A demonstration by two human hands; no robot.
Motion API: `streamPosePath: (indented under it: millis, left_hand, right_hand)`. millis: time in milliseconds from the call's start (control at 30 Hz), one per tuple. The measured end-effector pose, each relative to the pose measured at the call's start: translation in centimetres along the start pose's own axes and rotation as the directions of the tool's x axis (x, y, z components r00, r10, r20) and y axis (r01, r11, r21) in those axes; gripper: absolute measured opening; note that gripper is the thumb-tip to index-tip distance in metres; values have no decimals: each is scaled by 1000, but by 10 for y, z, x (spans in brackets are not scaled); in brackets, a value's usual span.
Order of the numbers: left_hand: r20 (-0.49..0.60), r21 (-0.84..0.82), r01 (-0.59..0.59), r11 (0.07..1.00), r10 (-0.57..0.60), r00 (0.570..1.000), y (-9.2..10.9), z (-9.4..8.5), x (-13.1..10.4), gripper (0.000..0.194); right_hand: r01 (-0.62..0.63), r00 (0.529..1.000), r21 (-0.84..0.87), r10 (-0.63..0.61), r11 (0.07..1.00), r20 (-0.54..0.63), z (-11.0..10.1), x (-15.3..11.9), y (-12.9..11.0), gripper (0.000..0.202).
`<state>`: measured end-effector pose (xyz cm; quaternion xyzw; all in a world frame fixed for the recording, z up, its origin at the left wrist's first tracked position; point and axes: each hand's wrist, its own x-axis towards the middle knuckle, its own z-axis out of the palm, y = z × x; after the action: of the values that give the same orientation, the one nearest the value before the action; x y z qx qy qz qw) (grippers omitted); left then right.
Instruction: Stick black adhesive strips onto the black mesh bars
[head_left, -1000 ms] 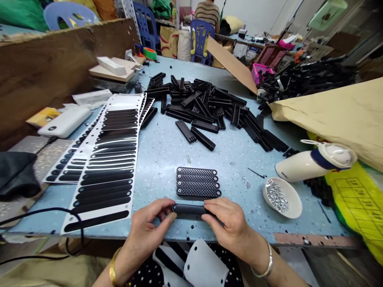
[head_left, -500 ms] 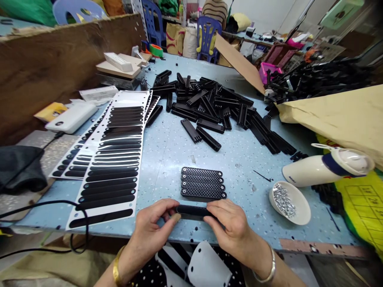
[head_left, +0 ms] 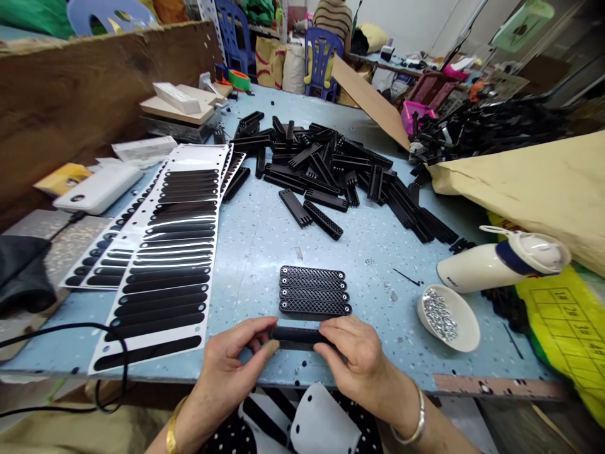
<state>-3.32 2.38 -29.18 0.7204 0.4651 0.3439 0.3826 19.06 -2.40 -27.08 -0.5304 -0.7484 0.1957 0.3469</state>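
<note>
Between my two hands, near the table's front edge, is a black plastic bar (head_left: 297, 335) with a smooth dark strip along it. My left hand (head_left: 240, 356) pinches its left end between thumb and fingers. At the right end, my right hand (head_left: 355, 354) grips it the same way. Just beyond lies a neat row of several black textured bars (head_left: 312, 291) with small metal pieces at their ends. Left of my hands is a white sheet (head_left: 165, 162) carrying many black strips. A white bowl (head_left: 471, 333) of small silvery metal parts stands to the right.
A heap of black bars (head_left: 326, 165) covers the table's far middle. A white bottle (head_left: 505, 263) lies beside the bowl. A black cable (head_left: 106, 328) loops at the left near a white power bank (head_left: 97, 189). A wooden board (head_left: 108, 94) walls the left side. A person (head_left: 333, 19) sits far back.
The view has shifted slightly, so most things appear a little further left. Both hands keep their hold on the bar, with little visible change.
</note>
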Motion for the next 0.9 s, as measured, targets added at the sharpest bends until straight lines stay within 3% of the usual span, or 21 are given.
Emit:
streamPosePath:
  millis: [333,900]
  left_hand:
    - [22,9,18,1000,-18,1000,-1,0,2,13]
    - [17,-7,48,999,-48,999,-6,2,-2,14]
  right_hand:
    - [-55,997,109,61,993,-47,2,0,6,14]
    - [-29,998,39,30,999,-47,3,-3,4,13]
